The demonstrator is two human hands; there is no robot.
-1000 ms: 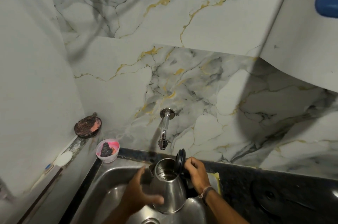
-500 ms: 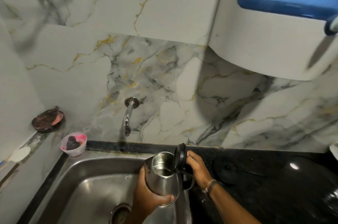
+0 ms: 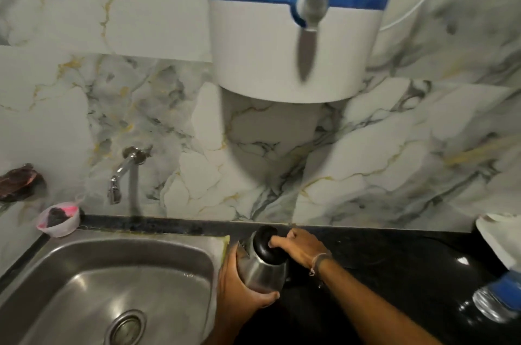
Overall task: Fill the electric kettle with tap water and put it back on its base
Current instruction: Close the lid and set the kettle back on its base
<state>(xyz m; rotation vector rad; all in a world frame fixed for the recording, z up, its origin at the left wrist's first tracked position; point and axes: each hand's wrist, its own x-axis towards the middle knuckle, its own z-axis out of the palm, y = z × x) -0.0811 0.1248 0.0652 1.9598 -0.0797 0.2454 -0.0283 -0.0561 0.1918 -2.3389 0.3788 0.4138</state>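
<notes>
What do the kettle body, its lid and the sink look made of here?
Kettle: polished metal, probably stainless steel, judging by mirror-like highlights. Lid: glossy black, likely plastic. Sink: brushed steel by its soft, streaky reflections.

Steel kettle gripped by both hands, beside sink, lid shut

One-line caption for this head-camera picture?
Both hands carry the steel kettle, lid down, over the black counter beside the sink.

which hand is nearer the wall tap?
Left. The left hand cups the kettle body by the sink's right rim, below and right of the wall tap. The right hand grips the lid side, farther right.
</notes>
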